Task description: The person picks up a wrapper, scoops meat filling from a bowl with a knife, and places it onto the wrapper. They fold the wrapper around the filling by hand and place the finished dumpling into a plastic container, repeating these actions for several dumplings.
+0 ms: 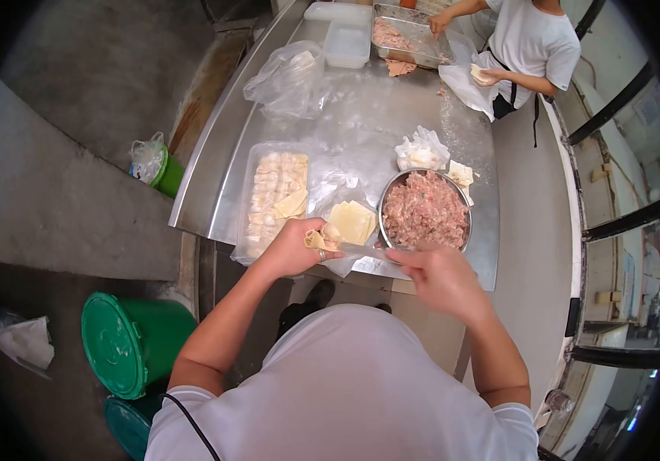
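Presently, head view: left hand grip pinches a thin, pale-yellow square dough wrapper above the steel bench edge; right hand clenches a slim spatula. Wrapper judged light, soft, tearable; support from beneath.

We are seeing a pale yellow wrapper lying folded and crumpled in the left hand's grip, just in front of the tabletop's near edge. A thin flat spreader is sitting level in the right hand, its tip touching the wrapper.
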{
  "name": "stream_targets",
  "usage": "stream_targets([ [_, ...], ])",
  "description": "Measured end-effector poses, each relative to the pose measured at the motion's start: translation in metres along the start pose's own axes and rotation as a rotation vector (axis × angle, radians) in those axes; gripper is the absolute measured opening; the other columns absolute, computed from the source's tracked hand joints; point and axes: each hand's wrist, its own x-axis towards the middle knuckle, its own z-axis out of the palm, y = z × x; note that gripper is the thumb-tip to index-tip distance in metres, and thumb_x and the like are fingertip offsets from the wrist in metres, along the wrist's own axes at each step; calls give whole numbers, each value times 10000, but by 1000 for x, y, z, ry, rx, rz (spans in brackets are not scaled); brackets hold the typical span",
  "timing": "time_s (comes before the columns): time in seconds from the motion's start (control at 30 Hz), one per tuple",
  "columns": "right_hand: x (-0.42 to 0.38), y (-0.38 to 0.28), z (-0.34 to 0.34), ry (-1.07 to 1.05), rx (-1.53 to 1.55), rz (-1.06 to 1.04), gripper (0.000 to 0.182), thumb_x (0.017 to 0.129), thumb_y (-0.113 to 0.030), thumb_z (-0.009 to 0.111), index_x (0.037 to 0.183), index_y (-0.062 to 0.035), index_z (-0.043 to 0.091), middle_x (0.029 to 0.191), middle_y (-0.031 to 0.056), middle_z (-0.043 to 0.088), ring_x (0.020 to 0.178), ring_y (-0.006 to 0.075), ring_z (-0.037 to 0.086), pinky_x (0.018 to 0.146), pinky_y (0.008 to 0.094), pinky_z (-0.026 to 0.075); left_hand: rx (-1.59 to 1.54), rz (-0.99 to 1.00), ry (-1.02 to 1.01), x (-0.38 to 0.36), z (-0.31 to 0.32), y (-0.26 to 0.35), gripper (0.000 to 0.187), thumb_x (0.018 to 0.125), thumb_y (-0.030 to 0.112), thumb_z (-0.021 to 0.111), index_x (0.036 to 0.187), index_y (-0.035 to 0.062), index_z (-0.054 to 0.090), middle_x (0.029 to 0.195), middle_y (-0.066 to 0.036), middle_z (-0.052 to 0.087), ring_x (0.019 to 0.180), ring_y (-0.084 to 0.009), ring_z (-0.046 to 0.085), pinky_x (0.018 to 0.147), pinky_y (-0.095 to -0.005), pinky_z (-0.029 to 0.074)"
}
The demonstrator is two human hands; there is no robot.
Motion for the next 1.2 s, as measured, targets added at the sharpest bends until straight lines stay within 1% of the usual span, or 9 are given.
stream_targets([
  [0.07, -9, 10, -6, 53, 121, 59, 363, 864, -47, 731, 1221, -108, 760, 927, 169, 700, 762, 366, 656, 714, 438, 538, -126, 6, 16, -2, 4, -4, 338, 775, 106, 915, 1033, 5, 720, 898, -7, 701, 845, -85, 640, 781, -275, 538],
  [0.3, 15, 18, 91, 147, 1003, 241, 174, 882, -89, 783, 1014, 23, 764, 771, 18, 682, 672, 79, 551, 618, 262, 462, -417, 62, -53, -11, 42, 0, 352, 799, 138, 911, 1050, 24, 693, 965, -14, 738, 885, -74, 663, 801, -265, 556],
  [0.57, 28, -2, 64, -35, 762, 285, 144, 902, -80, 752, 995, 30, 752, 790, 16, 690, 724, 61, 600, 648, 260, 492, -25, 27, -104, -22, 46, 21, 384, 761, 248, 949, 907, -9, 703, 793, -35, 737, 747, -79, 610, 712, -299, 537],
  [0.67, 29, -1, 66, 17, 822, 259, 186, 907, -61, 736, 1067, 34, 737, 823, 25, 698, 745, 68, 617, 670, 268, 509, -106, 8, -57, -25, 49, 20, 305, 865, 252, 870, 892, -10, 716, 846, -43, 754, 754, -122, 645, 709, -313, 549],
  [0.87, 23, 40, 70, 212, 916, 269, 256, 933, -27, 698, 1182, 33, 700, 869, 22, 703, 799, 89, 634, 719, 260, 514, -945, -110, 51, -24, 52, -33, 449, 1080, 391, 554, 1072, -43, 669, 1019, -138, 734, 890, -235, 718, 741, -371, 590],
  [0.97, 16, 46, 63, 297, 1000, 346, 257, 954, -44, 682, 1191, 55, 683, 869, 14, 695, 773, 93, 615, 707, 258, 493, -1032, -136, 236, -24, 28, -54, 507, 1064, 456, 550, 1156, -35, 637, 1014, -134, 720, 914, -241, 717, 765, -368, 594],
  [1.07, 6, 53, 63, 299, 900, 424, 236, 972, -98, 694, 1173, 25, 685, 836, 16, 674, 701, 62, 578, 597, 224, 438, -1113, -200, 515, -22, -14, -76, 422, 1091, 409, 525, 1034, 8, 645, 885, -89, 685, 774, -208, 688, 651, -326, 548],
  [1.13, 1, 60, 71, 308, 912, 459, 245, 964, -108, 703, 1177, 12, 684, 797, 6, 666, 618, 38, 506, 525, 218, 355, -1270, 46, 344, -26, -59, -134, 454, 1065, 487, 551, 970, 49, 627, 784, -60, 647, 651, -157, 605, 561, -308, 467],
  [1.2, 0, 61, 76, 304, 917, 468, 245, 962, -104, 701, 1178, 9, 683, 788, 6, 664, 596, 34, 484, 520, 219, 352, -953, -59, 525, -32, -81, -120, 443, 1046, 491, 593, 947, 60, 608, 735, -40, 621, 600, -129, 547, 525, -295, 408],
])
